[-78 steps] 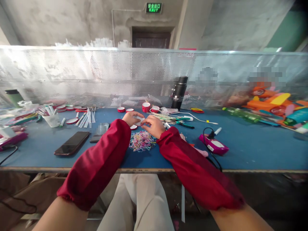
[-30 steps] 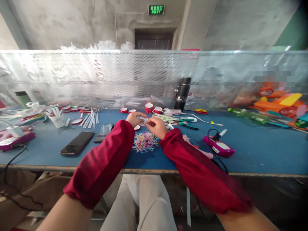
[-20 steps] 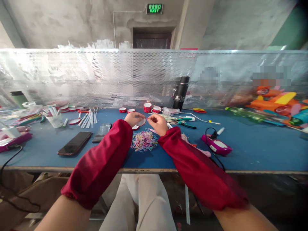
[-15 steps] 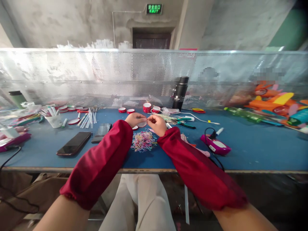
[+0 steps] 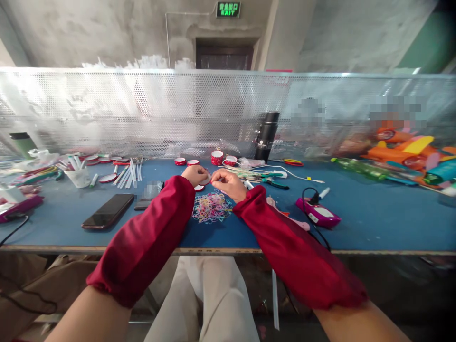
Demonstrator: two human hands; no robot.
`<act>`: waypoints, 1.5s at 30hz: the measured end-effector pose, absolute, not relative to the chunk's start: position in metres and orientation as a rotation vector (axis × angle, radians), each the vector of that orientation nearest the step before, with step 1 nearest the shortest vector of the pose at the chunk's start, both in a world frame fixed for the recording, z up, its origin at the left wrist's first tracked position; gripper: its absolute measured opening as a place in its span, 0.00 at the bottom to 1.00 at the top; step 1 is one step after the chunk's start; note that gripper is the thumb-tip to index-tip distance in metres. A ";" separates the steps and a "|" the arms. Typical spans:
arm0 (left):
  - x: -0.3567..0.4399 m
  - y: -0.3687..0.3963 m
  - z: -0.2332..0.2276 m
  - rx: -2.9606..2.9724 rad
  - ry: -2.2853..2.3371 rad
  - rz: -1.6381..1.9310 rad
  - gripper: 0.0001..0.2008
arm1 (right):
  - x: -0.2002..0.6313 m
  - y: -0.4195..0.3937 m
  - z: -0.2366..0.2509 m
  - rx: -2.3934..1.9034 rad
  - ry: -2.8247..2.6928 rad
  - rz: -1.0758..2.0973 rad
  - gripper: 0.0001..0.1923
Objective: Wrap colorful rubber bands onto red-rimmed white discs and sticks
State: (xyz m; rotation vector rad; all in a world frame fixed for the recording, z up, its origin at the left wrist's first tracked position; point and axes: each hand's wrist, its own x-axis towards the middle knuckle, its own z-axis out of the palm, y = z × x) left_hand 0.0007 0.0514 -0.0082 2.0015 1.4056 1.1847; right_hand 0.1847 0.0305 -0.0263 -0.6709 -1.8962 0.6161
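Observation:
Above the middle of the table my left hand (image 5: 194, 175) is closed, pinching a small round pale disc with a reddish edge (image 5: 205, 179). My right hand (image 5: 231, 183) is at the disc's right side with thumb and fingertips pressed together. Whatever these fingertips hold is too small to make out. Just below both hands lies a loose pile of small multicoloured rubber bands (image 5: 212, 208). Another white round piece with a red rim (image 5: 199, 188) rests on the table under my left hand.
Behind my hands stand red round tins (image 5: 217, 157) and a black flask (image 5: 267, 137). To the left are a phone (image 5: 108, 211) and a cup of pens (image 5: 78, 176). Pliers (image 5: 274, 183), a purple device (image 5: 318, 213) and orange toy planes (image 5: 399, 152) lie to the right.
My left hand has shifted slightly left with the disc. The right fingertips have moved left along the disc and its fingers are more curled. The view has tilted slightly.

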 end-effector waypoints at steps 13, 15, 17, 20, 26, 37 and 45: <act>0.008 0.046 -0.004 2.023 0.977 1.183 0.11 | 0.190 0.043 -0.031 -0.911 -1.746 0.416 0.09; 0.008 0.047 -0.006 2.028 1.004 1.230 0.08 | 0.190 0.042 -0.031 -0.910 -1.764 0.420 0.09; 0.008 0.047 -0.007 2.015 1.004 1.261 0.07 | 0.190 0.042 -0.032 -0.914 -1.772 0.424 0.09; 0.009 0.047 -0.007 1.992 1.015 1.265 0.04 | 0.189 0.040 -0.031 -0.902 -1.791 0.433 0.08; 0.008 0.046 -0.007 1.909 1.168 1.221 0.03 | 0.187 0.036 -0.028 -0.753 -1.846 0.397 0.06; 0.006 0.046 -0.004 2.030 1.114 1.253 0.03 | 0.187 0.029 -0.023 -0.601 -1.655 1.033 0.07; 0.008 0.044 -0.004 1.961 1.028 1.262 0.03 | 0.184 0.029 -0.025 -0.547 -1.521 1.181 0.12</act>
